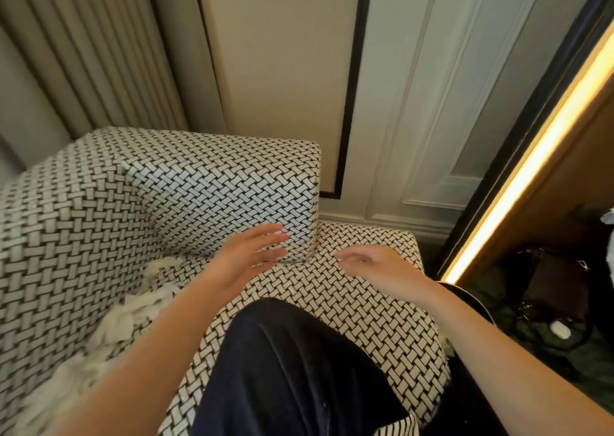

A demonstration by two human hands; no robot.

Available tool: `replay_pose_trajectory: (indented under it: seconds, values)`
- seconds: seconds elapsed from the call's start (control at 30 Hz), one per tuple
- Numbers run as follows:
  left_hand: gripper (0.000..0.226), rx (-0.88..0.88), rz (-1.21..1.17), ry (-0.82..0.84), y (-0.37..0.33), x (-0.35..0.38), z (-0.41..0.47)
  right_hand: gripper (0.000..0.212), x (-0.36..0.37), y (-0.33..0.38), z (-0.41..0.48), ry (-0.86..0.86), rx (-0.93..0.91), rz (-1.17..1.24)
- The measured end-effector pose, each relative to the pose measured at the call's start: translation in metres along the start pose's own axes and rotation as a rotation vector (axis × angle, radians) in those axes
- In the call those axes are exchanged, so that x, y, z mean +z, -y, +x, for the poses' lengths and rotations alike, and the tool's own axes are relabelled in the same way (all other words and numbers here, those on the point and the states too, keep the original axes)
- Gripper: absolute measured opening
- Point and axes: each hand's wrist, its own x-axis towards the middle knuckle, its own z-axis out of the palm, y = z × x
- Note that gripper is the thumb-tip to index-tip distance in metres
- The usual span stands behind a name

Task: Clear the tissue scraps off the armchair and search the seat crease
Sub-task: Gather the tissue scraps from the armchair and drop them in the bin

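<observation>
Both bare arms reach forward, the left hand (247,257) open with fingers straight and slightly spread, the right hand (377,264) palm down, fingers loosely relaxed, pointing toward the left one; neither holds anything, the two apart

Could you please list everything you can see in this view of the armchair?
armchair: one, black-and-white woven pattern, left and middle
tissue scraps: loose heap, pieces uncountable, white, on the seat at left
curtain: one, beige, pleated, upper left
wall panelling: cream and white with black trim, behind the chair
light strip: one, warm yellow, slanting along the right
bag: one, dark brown, on the floor at right
small object: one, white, by the bag, too small to identify
floor: dark green, lower right
leg: one, dark trousers, over the seat
left hand: fingers straight, empty, at the cushion corner
right hand: fingers relaxed, empty, over the seat
</observation>
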Motion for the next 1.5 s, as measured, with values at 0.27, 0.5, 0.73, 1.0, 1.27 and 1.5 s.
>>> replay_pose_trajectory:
  seconds: [0.27, 0.5, 0.73, 1.0, 1.27, 1.5]
  values:
    - [0.025, 0.0, -0.039, -0.31, 0.032, -0.123, -0.066, 0.029, 0.102, 0.087, 0.038, 0.097, -0.172, 0.018]
    - [0.024, -0.122, -0.18, -0.537, 0.07, -0.169, -0.117, 0.031, 0.18, 0.138, 0.075, 0.17, -0.235, -0.037]
    - [0.023, -0.217, -0.178, -0.623, 0.096, -0.178, -0.139, 0.051, 0.243, 0.128, 0.095, 0.346, -0.217, -0.342]
    - [0.018, -0.268, -0.123, -0.591, 0.112, -0.16, -0.135, 0.066, 0.252, 0.12, 0.092, 0.446, -0.236, -0.658]
    - [0.017, -0.279, -0.051, -0.607, 0.108, -0.156, -0.116, 0.042, 0.241, 0.121, 0.098, 0.09, -0.199, -0.163]
    - [0.032, -0.131, 0.678, -0.559, 0.101, -0.157, -0.069, 0.021, 0.221, 0.117, 0.107, -0.147, 0.021, 0.471]
